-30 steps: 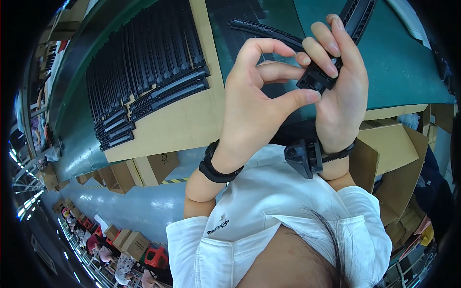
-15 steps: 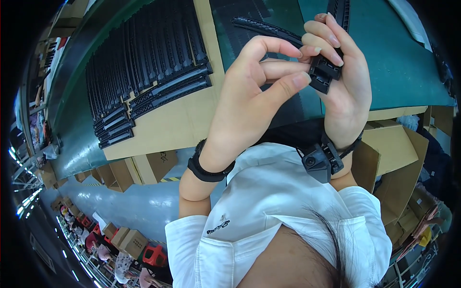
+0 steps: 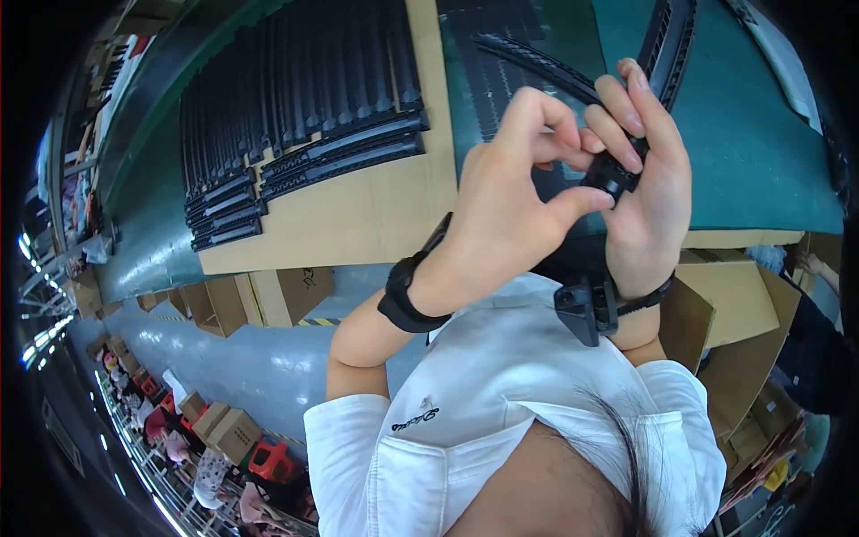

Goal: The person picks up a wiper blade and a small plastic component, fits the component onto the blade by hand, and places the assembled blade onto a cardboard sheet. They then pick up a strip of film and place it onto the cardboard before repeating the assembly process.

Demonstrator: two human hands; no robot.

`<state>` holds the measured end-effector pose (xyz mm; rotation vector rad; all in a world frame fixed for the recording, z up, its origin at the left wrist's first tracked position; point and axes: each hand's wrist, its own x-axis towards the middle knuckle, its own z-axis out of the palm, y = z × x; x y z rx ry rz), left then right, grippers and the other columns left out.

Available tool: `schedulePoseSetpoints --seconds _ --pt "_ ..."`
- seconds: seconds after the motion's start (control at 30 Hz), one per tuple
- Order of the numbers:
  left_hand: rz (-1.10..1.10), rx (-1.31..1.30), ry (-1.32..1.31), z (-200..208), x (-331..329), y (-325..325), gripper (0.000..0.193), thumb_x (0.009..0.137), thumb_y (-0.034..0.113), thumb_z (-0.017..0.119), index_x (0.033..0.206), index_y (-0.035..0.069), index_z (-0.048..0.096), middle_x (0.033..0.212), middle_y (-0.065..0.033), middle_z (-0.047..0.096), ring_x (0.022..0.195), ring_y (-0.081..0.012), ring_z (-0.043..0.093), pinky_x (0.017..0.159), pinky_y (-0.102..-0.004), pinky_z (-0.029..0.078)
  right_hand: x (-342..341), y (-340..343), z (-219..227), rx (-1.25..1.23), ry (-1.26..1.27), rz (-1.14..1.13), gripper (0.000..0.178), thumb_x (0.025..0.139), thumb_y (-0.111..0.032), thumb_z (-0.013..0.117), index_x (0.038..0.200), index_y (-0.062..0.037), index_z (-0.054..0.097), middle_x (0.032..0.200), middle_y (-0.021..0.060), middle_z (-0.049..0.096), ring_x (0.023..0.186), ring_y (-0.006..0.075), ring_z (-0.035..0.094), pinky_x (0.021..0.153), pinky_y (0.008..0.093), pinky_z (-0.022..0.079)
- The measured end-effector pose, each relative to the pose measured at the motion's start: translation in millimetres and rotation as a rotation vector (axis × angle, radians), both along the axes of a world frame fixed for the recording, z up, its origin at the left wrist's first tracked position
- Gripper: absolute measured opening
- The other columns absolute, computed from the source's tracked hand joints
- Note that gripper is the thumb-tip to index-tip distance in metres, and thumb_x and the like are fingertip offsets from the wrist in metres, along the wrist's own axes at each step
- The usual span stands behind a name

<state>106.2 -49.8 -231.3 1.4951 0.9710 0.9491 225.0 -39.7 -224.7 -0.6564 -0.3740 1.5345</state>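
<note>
My right hand point(image 3: 658, 179) is closed round the near end of a black plastic strip point(image 3: 669, 63), whose long ribbed body runs up past the fingers. My left hand point(image 3: 514, 192) comes in from the left, its thumb pressed on a small dark end point(image 3: 611, 179) of the piece; its curled forefinger is beside it. Part of the grip is hidden behind the fingers. Another long black strip point(image 3: 537, 64) slants out to the upper left from behind the hands; whether it joins the held piece is hidden.
Many similar black strips point(image 3: 313, 80) lie in rows on a cardboard sheet point(image 3: 358, 215) at the left of the green table point(image 3: 743, 161). Open cardboard boxes point(image 3: 743, 313) stand below the table's right edge. Other people sit far off at lower left.
The small end of the held piece has turned and now shows a narrower face. My left hand has shifted right and slightly nearer me, its thumb now on that end. The whole view has shifted a little.
</note>
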Motion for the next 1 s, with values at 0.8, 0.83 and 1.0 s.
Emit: schedulePoseSetpoints --seconds 0.8,0.83,1.0 --pt "0.594 -0.649 -0.627 -19 -210 -98 0.025 0.086 0.019 0.045 0.095 -0.003 0.049 0.081 -0.0141 0.059 0.055 -0.0126 0.052 0.046 -0.0192 0.039 -142 -42 -17 0.191 -0.738 1.348 0.024 0.080 -0.015 0.053 0.098 -0.0005 0.044 0.073 0.0065 0.053 0.057 0.0130 0.055 0.048 0.0236 0.043" --pt "0.616 -0.645 -0.630 -22 -214 -100 0.027 0.086 0.021 0.045 0.093 -0.004 0.050 0.080 -0.0150 0.059 0.056 -0.0136 0.054 0.046 -0.0196 0.041 -144 -44 -22 0.352 -0.894 1.144 0.026 0.079 -0.015 0.054 0.099 -0.0004 0.045 0.076 0.0074 0.053 0.064 0.0150 0.056 0.054 0.0247 0.044" --pt "0.763 -0.648 -0.606 -29 -224 -91 0.033 0.087 0.025 0.042 0.081 -0.006 0.053 0.076 -0.0164 0.059 0.059 -0.0180 0.058 0.051 -0.0232 0.047 -140 -33 -12 0.572 -1.283 0.728 0.031 0.076 -0.012 0.056 0.104 -0.0023 0.047 0.090 0.0095 0.052 0.086 0.0209 0.053 0.074 0.0285 0.042"
